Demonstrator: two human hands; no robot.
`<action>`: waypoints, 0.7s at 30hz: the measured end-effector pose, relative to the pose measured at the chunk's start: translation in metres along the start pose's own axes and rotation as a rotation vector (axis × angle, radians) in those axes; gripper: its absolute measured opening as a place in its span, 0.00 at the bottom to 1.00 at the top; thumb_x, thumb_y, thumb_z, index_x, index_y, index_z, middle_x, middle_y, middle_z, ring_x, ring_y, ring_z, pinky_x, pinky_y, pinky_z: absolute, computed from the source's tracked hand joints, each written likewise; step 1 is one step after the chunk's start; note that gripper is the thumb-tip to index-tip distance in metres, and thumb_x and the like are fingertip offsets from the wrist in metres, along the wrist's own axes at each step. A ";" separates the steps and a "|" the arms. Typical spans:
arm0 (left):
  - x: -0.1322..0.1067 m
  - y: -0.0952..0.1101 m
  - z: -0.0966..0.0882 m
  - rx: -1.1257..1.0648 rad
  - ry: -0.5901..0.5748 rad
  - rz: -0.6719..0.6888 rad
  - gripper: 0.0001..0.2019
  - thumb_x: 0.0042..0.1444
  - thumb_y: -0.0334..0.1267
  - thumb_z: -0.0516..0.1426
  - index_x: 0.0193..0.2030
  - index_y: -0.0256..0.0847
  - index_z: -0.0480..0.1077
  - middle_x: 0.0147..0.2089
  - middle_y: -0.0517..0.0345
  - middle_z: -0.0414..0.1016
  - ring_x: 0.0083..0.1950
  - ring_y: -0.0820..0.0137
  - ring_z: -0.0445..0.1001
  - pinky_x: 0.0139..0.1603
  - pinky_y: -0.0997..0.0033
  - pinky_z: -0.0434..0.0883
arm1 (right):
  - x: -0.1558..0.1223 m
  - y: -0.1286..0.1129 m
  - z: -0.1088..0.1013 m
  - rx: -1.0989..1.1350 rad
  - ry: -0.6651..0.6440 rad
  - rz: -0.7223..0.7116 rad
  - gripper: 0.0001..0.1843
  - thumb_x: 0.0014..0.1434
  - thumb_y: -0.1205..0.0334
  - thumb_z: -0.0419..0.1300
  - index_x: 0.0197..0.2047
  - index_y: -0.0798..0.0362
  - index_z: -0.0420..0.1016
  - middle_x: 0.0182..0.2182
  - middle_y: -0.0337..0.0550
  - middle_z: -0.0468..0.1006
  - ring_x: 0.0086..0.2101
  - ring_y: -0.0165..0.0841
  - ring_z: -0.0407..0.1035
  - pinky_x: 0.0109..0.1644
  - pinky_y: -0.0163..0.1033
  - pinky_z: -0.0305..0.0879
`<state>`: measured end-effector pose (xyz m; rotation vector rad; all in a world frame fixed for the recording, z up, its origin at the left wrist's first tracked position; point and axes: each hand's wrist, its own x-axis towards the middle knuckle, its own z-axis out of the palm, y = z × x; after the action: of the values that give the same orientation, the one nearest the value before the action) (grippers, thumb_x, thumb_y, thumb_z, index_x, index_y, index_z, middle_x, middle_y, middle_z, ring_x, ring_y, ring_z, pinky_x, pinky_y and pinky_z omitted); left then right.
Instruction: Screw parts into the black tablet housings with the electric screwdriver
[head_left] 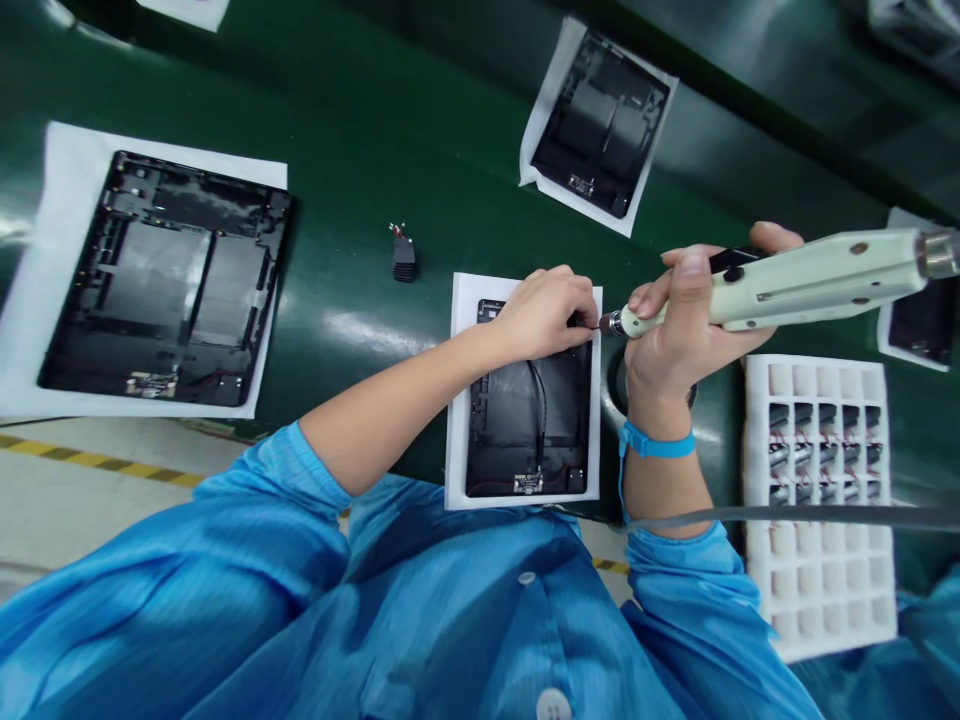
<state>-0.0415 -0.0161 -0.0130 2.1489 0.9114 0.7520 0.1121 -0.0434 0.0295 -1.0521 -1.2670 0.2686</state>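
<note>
1. L hand [544, 315] curled on top edge of tablet housing [529, 420], can't tell if gripping; R hand [686, 310] clenched on elec screwdriver [817, 280], bit just beside L fingers.
2. Foam tray [821, 375] at 4 o'clock, near; 2nd housing [161, 280] at 9 o'clock, well apart; green belt [420, 200] runs between.

1. An electric screwdriver [814, 280] with a pale cream body, a metal collar at its far end and a thin dark bit lies almost level across the right hand [686, 335], whose fingers wrap around its grip.
2. The bit's tip sits just beside the fingertips [577, 312] of the left hand [544, 315], above the upper right corner of the housing.
3. A black tablet housing [529, 425] lies flat, inner side up, on a white sheet of paper [459, 420].
4. A thin black cable [540, 420] runs down its middle to a small circuit board [528, 484] near the lower edge.
5. The left hand covers the housing's upper end, its curled fingers hiding the upper right corner.
</note>
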 end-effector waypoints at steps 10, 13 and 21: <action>-0.002 0.007 -0.004 0.056 -0.031 -0.026 0.05 0.67 0.31 0.69 0.43 0.45 0.88 0.47 0.54 0.88 0.57 0.54 0.82 0.57 0.53 0.72 | -0.002 -0.007 0.001 0.073 0.003 0.105 0.26 0.78 0.41 0.71 0.70 0.38 0.70 0.45 0.40 0.80 0.32 0.36 0.81 0.36 0.45 0.81; -0.002 0.006 -0.004 0.060 -0.033 -0.032 0.06 0.67 0.31 0.69 0.43 0.45 0.89 0.47 0.53 0.88 0.57 0.54 0.82 0.57 0.53 0.72 | -0.002 -0.006 0.003 0.075 0.036 0.120 0.32 0.74 0.32 0.72 0.68 0.39 0.70 0.43 0.37 0.79 0.26 0.30 0.76 0.31 0.42 0.79; -0.002 0.003 -0.015 -0.039 -0.054 0.009 0.09 0.68 0.32 0.69 0.50 0.45 0.91 0.51 0.52 0.89 0.57 0.56 0.84 0.63 0.54 0.77 | -0.002 0.000 0.004 0.151 0.046 0.132 0.31 0.74 0.36 0.74 0.68 0.39 0.70 0.44 0.35 0.79 0.28 0.29 0.75 0.35 0.41 0.78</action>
<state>-0.0524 -0.0144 -0.0022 2.1299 0.8532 0.7068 0.1083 -0.0431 0.0278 -1.0076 -1.1202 0.4322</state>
